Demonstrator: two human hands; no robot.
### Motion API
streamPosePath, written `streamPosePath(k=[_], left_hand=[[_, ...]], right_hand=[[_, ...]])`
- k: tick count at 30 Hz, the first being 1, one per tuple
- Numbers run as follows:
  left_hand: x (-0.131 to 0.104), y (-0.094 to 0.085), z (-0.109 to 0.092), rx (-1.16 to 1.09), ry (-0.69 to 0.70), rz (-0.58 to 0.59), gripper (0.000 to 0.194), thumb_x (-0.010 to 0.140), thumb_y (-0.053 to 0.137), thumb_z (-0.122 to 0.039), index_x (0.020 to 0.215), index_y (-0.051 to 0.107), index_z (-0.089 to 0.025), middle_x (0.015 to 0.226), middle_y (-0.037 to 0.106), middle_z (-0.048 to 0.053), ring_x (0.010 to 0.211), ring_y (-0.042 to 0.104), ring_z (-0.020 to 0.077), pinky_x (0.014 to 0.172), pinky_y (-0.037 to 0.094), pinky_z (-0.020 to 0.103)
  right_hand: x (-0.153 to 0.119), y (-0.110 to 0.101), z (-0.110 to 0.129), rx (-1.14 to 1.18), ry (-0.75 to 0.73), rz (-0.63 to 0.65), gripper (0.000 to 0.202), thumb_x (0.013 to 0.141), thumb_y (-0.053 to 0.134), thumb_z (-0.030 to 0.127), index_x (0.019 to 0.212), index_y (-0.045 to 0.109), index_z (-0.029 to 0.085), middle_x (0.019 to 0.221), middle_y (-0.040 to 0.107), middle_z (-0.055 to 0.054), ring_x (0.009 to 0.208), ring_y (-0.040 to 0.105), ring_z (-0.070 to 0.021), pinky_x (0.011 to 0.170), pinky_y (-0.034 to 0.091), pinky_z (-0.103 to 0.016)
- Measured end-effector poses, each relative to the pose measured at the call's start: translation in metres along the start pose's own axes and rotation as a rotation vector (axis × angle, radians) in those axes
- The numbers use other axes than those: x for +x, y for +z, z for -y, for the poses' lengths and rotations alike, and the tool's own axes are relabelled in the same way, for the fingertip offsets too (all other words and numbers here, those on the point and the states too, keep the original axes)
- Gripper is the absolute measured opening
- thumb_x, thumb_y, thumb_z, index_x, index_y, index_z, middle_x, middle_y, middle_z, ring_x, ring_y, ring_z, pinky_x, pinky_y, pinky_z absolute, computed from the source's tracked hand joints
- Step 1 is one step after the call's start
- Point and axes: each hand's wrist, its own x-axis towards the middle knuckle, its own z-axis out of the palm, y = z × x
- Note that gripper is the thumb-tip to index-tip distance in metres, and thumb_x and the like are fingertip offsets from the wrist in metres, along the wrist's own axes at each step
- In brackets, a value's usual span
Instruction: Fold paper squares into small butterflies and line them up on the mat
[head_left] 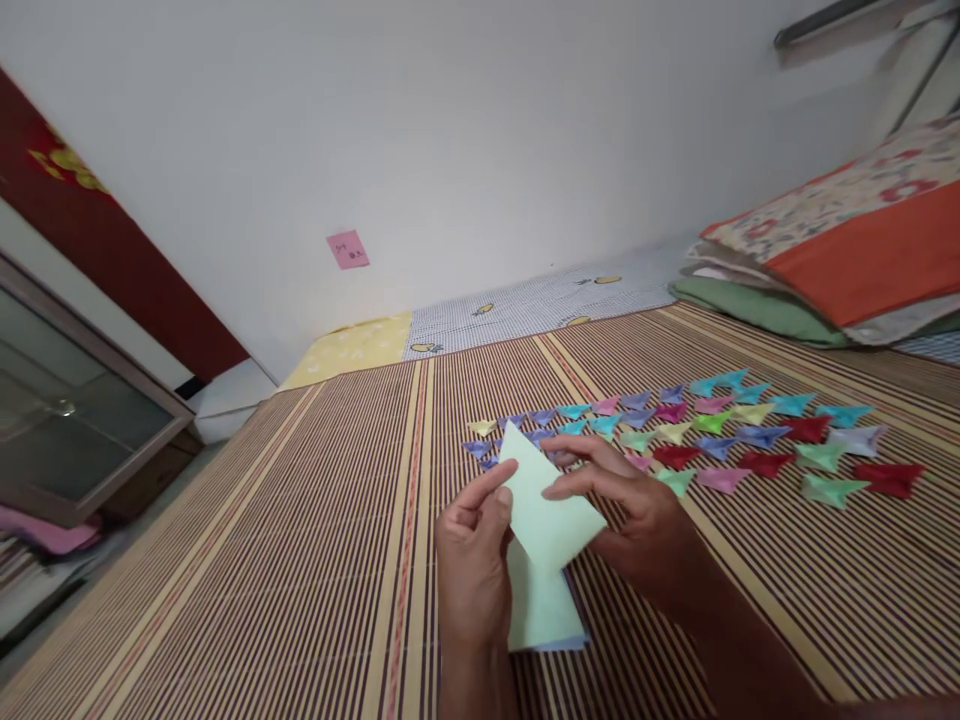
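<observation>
A pale green sheet of paper (551,505), creased to a point at its top, is held up between both hands. My left hand (476,550) pinches its left edge between thumb and fingertips. On the other side, my right hand (630,510) grips the right part, fingers over the front and the thumb hidden behind. Below the held sheet, more pale green paper (541,605) with a bluish edge rests at the mat; whether the two are joined is unclear. Beyond my right hand lie rows of small folded paper pieces (763,463) in several colours.
A striped bamboo mat (300,540) spreads over the bed. Folded quilts (847,250) are stacked at the back right. Patterned cloth (517,305) borders the white wall, which bears a pink note (348,249). A glass-fronted cabinet (75,400) stands at the left.
</observation>
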Motion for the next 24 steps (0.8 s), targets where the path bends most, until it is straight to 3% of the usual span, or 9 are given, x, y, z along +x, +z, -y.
streamPosePath(k=[3, 6, 10, 12, 19, 24], left_hand=[[0.000, 0.002, -0.003, -0.076, 0.064, -0.063, 0.049, 0.066, 0.093, -0.026, 0.112, 0.077, -0.017, 0.088, 0.082, 0.009, 0.073, 0.075, 0.0184, 0.063, 0.056, 0.024], [0.000, 0.002, -0.005, -0.130, 0.094, -0.106, 0.064, 0.067, 0.092, -0.022, 0.127, 0.070, -0.021, 0.093, 0.082, 0.006, 0.075, 0.076, 0.0154, 0.062, 0.055, 0.019], [0.002, 0.000, -0.006, -0.134, 0.005, -0.100, 0.036, 0.065, 0.094, -0.026, 0.093, 0.076, -0.013, 0.088, 0.080, 0.007, 0.073, 0.074, 0.0157, 0.062, 0.058, 0.021], [0.002, -0.001, -0.006, -0.111, -0.007, -0.073, 0.033, 0.063, 0.095, -0.029, 0.083, 0.075, -0.013, 0.084, 0.080, 0.007, 0.072, 0.074, 0.0163, 0.063, 0.060, 0.023], [0.003, -0.003, 0.000, 0.050, 0.031, -0.017, 0.028, 0.075, 0.089, -0.037, 0.086, 0.077, -0.014, 0.083, 0.078, 0.004, 0.070, 0.075, 0.0156, 0.066, 0.063, 0.024], [0.005, -0.005, 0.001, 0.177, 0.048, 0.073, 0.023, 0.079, 0.085, -0.032, 0.092, 0.079, -0.014, 0.088, 0.080, 0.006, 0.074, 0.075, 0.0157, 0.065, 0.061, 0.022]], right_hand=[[-0.002, 0.005, -0.002, -0.051, 0.003, 0.017, 0.028, 0.079, 0.067, 0.004, 0.094, 0.077, 0.026, 0.138, 0.064, -0.008, 0.126, 0.064, -0.0257, 0.103, 0.053, -0.040], [-0.003, 0.010, -0.004, -0.051, -0.006, 0.013, 0.027, 0.083, 0.064, 0.004, 0.091, 0.077, 0.026, 0.134, 0.066, -0.007, 0.122, 0.066, -0.0237, 0.101, 0.053, -0.038], [0.000, 0.014, -0.002, -0.054, -0.015, -0.010, 0.012, 0.091, 0.067, 0.016, 0.089, 0.075, 0.024, 0.116, 0.072, -0.007, 0.108, 0.072, -0.0219, 0.091, 0.056, -0.032], [0.001, 0.017, 0.000, -0.073, 0.006, -0.060, 0.010, 0.093, 0.067, 0.021, 0.084, 0.071, 0.023, 0.102, 0.073, -0.006, 0.099, 0.072, -0.0215, 0.084, 0.056, -0.030], [-0.004, 0.032, -0.005, -0.151, 0.198, -0.231, 0.015, 0.093, 0.063, 0.026, 0.078, 0.061, 0.023, 0.071, 0.065, 0.003, 0.064, 0.062, -0.0155, 0.061, 0.049, -0.024], [-0.004, 0.031, -0.009, -0.182, 0.174, -0.273, 0.016, 0.090, 0.062, 0.024, 0.075, 0.058, 0.023, 0.068, 0.062, 0.004, 0.059, 0.059, -0.0139, 0.059, 0.046, -0.024]])
